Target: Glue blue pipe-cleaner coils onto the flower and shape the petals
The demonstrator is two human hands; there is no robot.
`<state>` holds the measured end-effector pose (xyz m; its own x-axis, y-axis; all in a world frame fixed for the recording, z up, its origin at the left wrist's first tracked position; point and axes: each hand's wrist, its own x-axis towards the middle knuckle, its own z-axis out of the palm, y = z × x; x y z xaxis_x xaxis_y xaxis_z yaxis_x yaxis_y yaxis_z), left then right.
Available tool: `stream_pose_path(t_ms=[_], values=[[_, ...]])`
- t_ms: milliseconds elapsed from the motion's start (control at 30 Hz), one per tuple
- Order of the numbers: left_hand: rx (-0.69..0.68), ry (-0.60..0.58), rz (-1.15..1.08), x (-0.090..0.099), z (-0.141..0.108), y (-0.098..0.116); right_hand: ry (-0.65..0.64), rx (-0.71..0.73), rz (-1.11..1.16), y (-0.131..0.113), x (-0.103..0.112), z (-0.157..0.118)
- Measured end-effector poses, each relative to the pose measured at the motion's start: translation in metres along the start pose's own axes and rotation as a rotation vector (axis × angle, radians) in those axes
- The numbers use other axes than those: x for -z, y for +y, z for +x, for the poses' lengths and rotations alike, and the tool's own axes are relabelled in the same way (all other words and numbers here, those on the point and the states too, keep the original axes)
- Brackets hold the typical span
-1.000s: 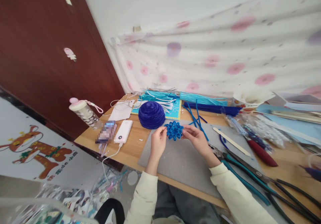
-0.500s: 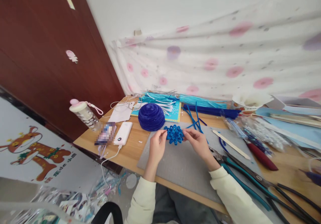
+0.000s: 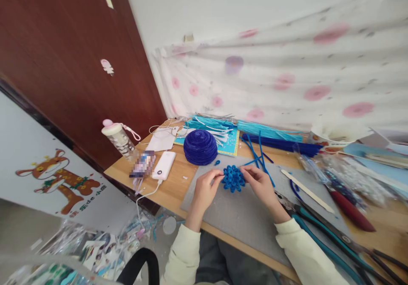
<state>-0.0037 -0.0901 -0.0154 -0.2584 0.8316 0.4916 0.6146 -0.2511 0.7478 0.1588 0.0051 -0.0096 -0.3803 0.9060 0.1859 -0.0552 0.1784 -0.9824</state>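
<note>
A bright blue flower of many looped pipe-cleaner petals (image 3: 233, 178) is held up over the grey cutting mat (image 3: 236, 221). My left hand (image 3: 206, 189) pinches it at its left edge between thumb and fingertips. On the opposite edge, the thumb and fingers of my right hand (image 3: 259, 187) are closed on it too. A small blue loop (image 3: 217, 162) lies just beyond my left fingertips. Behind the flower sits a dark blue dome wound with fuzzy stems (image 3: 200, 147). Several loose blue pipe cleaners (image 3: 259, 155) cross each other beyond my right hand.
Pliers (image 3: 306, 221), a wooden stick (image 3: 306, 190) and a red-handled tool (image 3: 352, 210) lie to the right, near bagged beads (image 3: 344, 187). Bundles of light blue (image 3: 270, 131) and dark blue stems (image 3: 283, 143) line the back. A power bank (image 3: 164, 166) and bottle (image 3: 118, 139) stand left.
The view has swung left, so everything sits further right in the picture. The flower is turned slightly and both hands still grip its edges. The small loop now shows clear of my left fingers.
</note>
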Motion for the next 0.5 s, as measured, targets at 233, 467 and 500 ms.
stream_pose_path(t_ms=[233, 467, 500], values=[[0.031, 0.026, -0.078, -0.004, -0.0041, 0.0045, 0.022, -0.019, -0.019, -0.0012, 0.0005, 0.0002], [0.148, 0.172, -0.159, -0.008, -0.0055, 0.0016, 0.025, -0.049, 0.013, 0.0016, 0.0015, 0.0018], [0.162, 0.201, -0.168, -0.0075, -0.0058, 0.0015, 0.023, -0.057, 0.021, 0.0026, 0.002, 0.002]])
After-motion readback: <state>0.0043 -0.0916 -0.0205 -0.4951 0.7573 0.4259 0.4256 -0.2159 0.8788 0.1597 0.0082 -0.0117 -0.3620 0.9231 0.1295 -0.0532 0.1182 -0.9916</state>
